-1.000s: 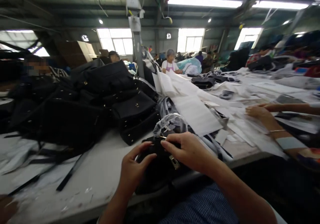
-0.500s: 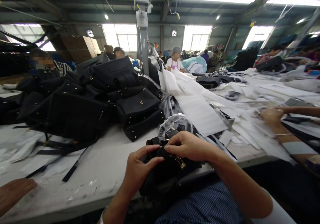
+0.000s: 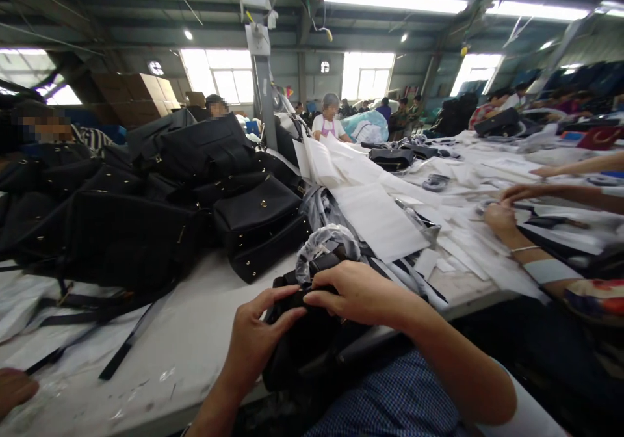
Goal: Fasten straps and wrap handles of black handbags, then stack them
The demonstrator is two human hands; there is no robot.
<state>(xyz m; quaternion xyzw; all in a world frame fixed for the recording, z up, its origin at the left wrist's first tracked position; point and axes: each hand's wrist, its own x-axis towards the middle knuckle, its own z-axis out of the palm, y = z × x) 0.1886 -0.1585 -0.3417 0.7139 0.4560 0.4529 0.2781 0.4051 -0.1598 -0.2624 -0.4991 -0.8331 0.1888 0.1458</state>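
A black handbag (image 3: pixel 302 349) rests at the near edge of the white worktable (image 3: pixel 195 333), partly over my lap. My left hand (image 3: pixel 256 343) grips its left side, fingers curled round the top edge. My right hand (image 3: pixel 358 294) lies over the top of the bag, fingers closed on its upper edge. A clear plastic-wrapped handle (image 3: pixel 326 242) rises just behind my hands. What sits under my right palm is hidden.
A heap of black bags (image 3: pixel 160 203) fills the table's left. White paper sheets (image 3: pixel 375 216) spread across the middle and right. A co-worker's arms (image 3: pixel 531 248) work at the right; another person's hand (image 3: pixel 14 388) shows at the lower left. Loose black straps (image 3: pixel 121 346) lie nearby.
The gold clasp seen by my right hand earlier is now covered. My hands stay on the bag and shift slightly. The co-worker's hands at the right have moved.
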